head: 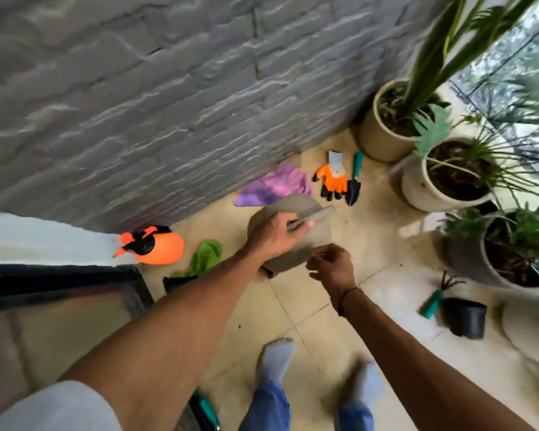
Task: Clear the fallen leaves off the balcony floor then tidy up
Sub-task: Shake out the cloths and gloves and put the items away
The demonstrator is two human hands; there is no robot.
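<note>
While gripping the grey scoop (293, 209), a dustpan by the look of it, in the left hand (273, 236) with fingers curled round its upper edge, and pinching a thin pale sliver (319, 255) between thumb and fingertips of the right hand (333, 265), holding both above the tiled floor (308, 309), just this side of the purple cloth (274, 188). Probably holding a leaf stem, going by the task, though too blurred for certainty. Sliver sitting just beside the scoop's lower rim, not yet clearly inside.

Carrying the pinch well over the scoop's hollow before loosening it, since anything let go at the rim is likely sliding back onto the tiles. Keeping the scoop level and its open side up, wrist steady.

Checking next the dark specks (239, 326) near the socked feet, likely more debris. Stepping clear of the orange glove (333, 181) and the trowel (353, 185) lying just beside it near the wall.
</note>
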